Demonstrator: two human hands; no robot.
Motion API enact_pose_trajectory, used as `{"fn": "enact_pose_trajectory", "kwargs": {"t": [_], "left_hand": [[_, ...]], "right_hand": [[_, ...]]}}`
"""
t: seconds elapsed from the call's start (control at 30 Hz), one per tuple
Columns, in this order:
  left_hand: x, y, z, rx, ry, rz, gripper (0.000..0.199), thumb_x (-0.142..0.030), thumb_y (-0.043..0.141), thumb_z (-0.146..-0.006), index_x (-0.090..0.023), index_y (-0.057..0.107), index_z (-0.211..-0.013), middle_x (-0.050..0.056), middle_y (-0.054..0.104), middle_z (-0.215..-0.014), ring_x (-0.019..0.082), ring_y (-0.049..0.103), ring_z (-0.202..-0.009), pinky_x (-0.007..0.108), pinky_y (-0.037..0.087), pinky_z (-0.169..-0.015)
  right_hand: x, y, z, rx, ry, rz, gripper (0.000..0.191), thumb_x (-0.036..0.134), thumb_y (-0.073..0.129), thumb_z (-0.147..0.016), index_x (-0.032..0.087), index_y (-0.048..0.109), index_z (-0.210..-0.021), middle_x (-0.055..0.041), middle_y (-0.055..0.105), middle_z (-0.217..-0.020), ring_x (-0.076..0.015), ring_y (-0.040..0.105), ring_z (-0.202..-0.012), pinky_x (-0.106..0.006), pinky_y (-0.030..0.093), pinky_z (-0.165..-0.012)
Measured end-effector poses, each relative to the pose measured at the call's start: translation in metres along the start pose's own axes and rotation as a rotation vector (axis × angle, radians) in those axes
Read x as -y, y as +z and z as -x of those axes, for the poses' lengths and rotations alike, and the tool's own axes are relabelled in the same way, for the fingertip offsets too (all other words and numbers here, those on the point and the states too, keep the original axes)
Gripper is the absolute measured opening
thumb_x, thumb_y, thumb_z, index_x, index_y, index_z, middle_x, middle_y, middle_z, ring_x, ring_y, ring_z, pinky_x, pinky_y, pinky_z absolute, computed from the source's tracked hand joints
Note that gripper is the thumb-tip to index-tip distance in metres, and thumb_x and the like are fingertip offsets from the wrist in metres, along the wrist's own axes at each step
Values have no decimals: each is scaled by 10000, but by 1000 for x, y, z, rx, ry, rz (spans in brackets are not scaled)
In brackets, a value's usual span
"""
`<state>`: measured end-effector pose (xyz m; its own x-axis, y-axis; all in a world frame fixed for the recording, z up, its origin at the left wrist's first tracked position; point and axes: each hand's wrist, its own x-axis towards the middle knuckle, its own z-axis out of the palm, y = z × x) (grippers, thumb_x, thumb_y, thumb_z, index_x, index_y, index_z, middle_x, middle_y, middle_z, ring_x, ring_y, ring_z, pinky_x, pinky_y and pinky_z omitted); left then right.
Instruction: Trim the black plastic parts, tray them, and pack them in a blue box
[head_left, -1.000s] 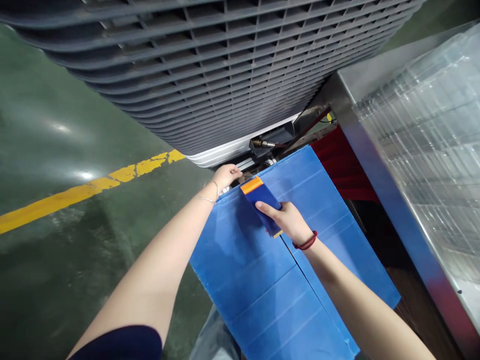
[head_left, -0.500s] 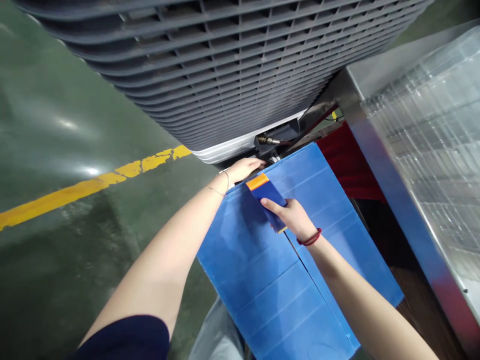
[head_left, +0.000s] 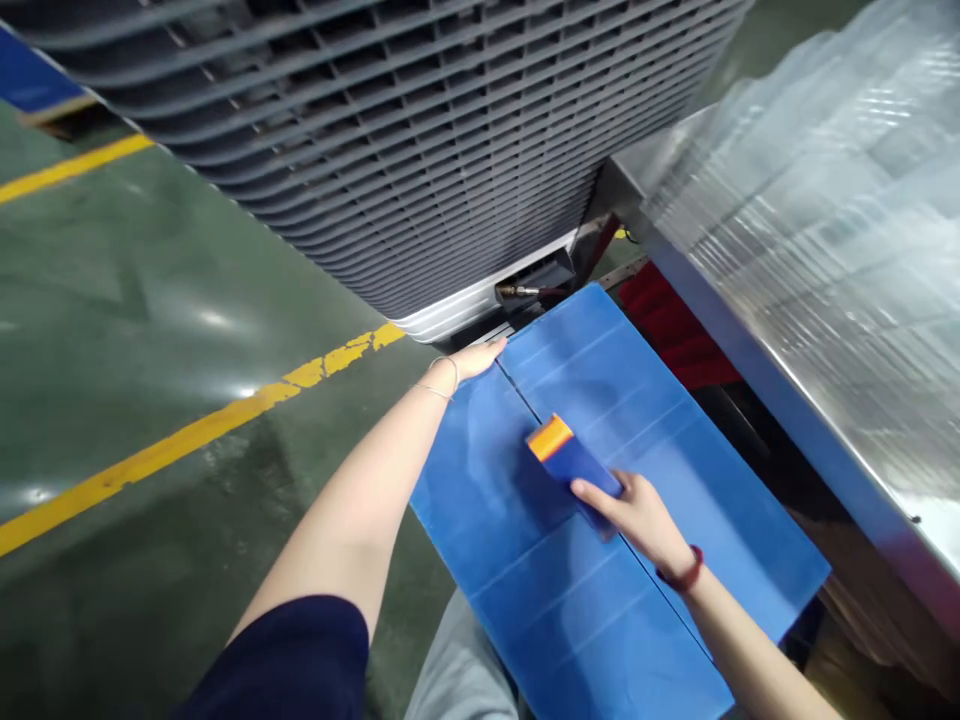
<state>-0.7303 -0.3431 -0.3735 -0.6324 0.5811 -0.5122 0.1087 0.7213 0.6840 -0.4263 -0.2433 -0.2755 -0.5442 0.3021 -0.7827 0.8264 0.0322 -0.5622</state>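
A large blue box (head_left: 517, 600) lies below me, its two top flaps meeting at a dark seam. My left hand (head_left: 478, 360) grips its far edge beside the end of that seam; the thumb side shows, while the other fingers are mostly hidden over the edge. My right hand (head_left: 637, 515) is closed around a small blue carton with an orange end (head_left: 570, 465), thumb on top. That carton is over the seam, around the middle of the flaps; whether it touches them I cannot tell.
A tall grey louvred unit (head_left: 420, 150) stands just beyond the box, with a hose fitting (head_left: 521, 290) at its base. On the right is a metal-edged table (head_left: 757, 370) bearing stacked clear plastic pieces (head_left: 817, 210). A yellow line (head_left: 225, 420) crosses the green floor.
My right hand has drawn the small carton back toward me from the far edge. My left hand has come back slightly onto the box's far edge. The view has shifted.
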Motion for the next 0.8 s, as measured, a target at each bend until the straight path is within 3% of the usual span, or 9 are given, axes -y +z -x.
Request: {"fn": "enact_pose_trajectory", "kwargs": {"t": [0.13, 0.23, 0.3, 0.37, 0.57, 0.8], "left_hand": [[-11, 14, 11, -73, -96, -228, 527, -450, 339, -987, -100, 684, -1179, 216, 679, -1270, 361, 575, -1289, 513, 393, -1112], [-19, 36, 28, -203, -60, -403, 611, -407, 293, -995, -75, 394, -1497, 217, 393, -1566, 339, 321, -1487, 548, 186, -1222], [-24, 56, 42, -281, 7, -521, 669, -386, 298, -987, -67, 223, -1570, 177, 203, -1654, 304, 154, -1546, 525, 82, -1253], [-26, 79, 56, -298, 78, -604, 693, -382, 283, -983, -46, 171, -1579, 170, 124, -1670, 296, 81, -1556, 525, 48, -1257], [-27, 149, 101, -183, 245, -704, 707, -399, 265, -975, -22, 176, -1566, 214, 131, -1659, 294, 71, -1555, 529, 78, -1259], [-30, 212, 155, -159, 257, -735, 740, -432, 228, -975, 11, 150, -1562, 240, 95, -1655, 289, 26, -1553, 519, 79, -1262]], "right_hand": [[-98, -19, 68, 36, 78, 13, 594, 797, 600, -718, 206, 618, -764, -4, 613, -485, -217, 621, -485, -281, 445, -500], [-154, -30, 105, 50, 100, 12, 601, 792, 558, -742, 204, 663, -807, -13, 630, -524, -223, 618, -498, -290, 454, -503], [-178, -36, 120, 5, 45, 55, 594, 792, 533, -756, 213, 664, -735, -23, 639, -561, -216, 604, -516, -291, 444, -504], [-194, -40, 131, -28, -24, 93, 596, 789, 514, -779, 218, 670, -706, -25, 648, -590, -207, 590, -528, -292, 440, -518], [-245, -43, 158, -30, -94, 86, 622, 806, 458, -826, 235, 626, -647, -17, 636, -579, -195, 569, -505, -306, 406, -529], [-314, -59, 189, -3, -53, 27, 637, 821, 427, -838, 241, 608, -649, -5, 616, -583, -203, 569, -523, -322, 395, -552]]}}
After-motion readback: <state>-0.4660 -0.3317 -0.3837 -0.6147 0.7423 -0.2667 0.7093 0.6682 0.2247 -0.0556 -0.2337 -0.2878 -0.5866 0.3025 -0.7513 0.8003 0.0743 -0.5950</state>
